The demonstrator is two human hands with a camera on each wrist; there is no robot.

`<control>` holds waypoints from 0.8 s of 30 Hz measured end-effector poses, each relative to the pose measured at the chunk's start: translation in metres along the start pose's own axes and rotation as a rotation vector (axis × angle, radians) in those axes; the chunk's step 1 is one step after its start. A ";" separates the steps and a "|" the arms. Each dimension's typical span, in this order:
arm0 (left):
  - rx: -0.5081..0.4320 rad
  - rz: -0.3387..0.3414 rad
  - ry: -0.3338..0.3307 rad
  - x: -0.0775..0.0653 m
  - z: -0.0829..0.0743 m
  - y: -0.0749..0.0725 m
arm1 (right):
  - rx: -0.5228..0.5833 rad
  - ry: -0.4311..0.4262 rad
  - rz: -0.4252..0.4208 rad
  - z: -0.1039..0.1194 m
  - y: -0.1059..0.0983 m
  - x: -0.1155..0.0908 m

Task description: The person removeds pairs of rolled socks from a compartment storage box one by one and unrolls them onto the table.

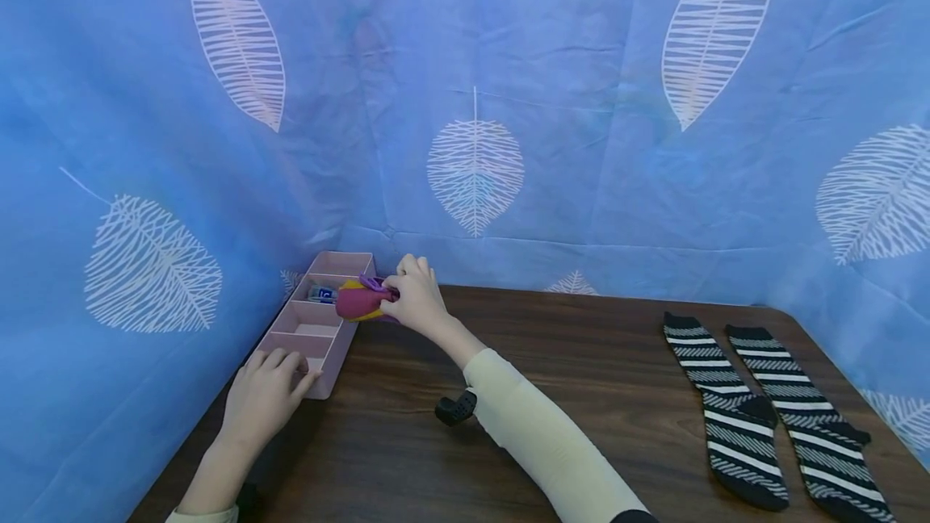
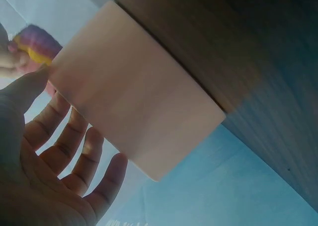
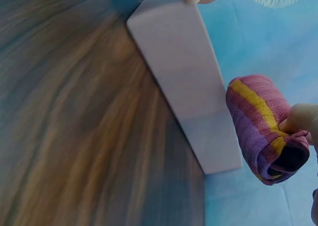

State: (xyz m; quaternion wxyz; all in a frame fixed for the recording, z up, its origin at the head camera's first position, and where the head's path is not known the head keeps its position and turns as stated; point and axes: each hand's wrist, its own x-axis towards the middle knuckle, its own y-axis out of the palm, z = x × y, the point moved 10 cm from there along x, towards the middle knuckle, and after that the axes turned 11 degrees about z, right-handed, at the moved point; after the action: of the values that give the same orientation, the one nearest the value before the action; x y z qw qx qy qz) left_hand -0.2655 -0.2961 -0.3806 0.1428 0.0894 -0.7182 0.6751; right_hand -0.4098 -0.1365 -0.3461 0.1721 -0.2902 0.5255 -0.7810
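Observation:
A rolled sock bundle [image 1: 358, 302], striped in magenta, purple and yellow, is pinched by my right hand [image 1: 416, 293] over the right side of a pale pink divided box [image 1: 334, 361]. The right wrist view shows the roll [image 3: 256, 121] with its dark hollow end towards the thumb [image 3: 298, 120]. My left hand [image 1: 263, 394] holds the near end of the box, its curved fingertips at the rim. In the left wrist view the fingers [image 2: 82, 151] line the edge of the box's end wall [image 2: 139, 92].
Inside one box compartment lies a small blue-and-white item [image 1: 322, 294]. Two black-and-white striped socks [image 1: 734, 410] lie flat, side by side, on the right of the brown wooden table [image 1: 538, 361]. A blue leaf-patterned cloth [image 1: 567, 168] hangs behind and to the sides.

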 end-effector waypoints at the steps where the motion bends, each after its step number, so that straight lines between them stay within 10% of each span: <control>1: 0.001 -0.004 0.003 0.000 0.000 0.000 | 0.009 -0.005 -0.006 -0.003 -0.001 -0.005; 24: -0.018 0.018 -0.010 0.001 0.003 0.004 | -0.083 -0.016 0.055 -0.082 -0.009 -0.099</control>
State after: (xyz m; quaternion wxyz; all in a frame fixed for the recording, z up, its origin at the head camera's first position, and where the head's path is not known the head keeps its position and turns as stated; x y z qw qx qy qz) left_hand -0.2677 -0.2984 -0.3841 0.1340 0.0849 -0.7256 0.6696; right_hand -0.3846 -0.0173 -0.3879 0.1855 -0.2887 0.5639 -0.7512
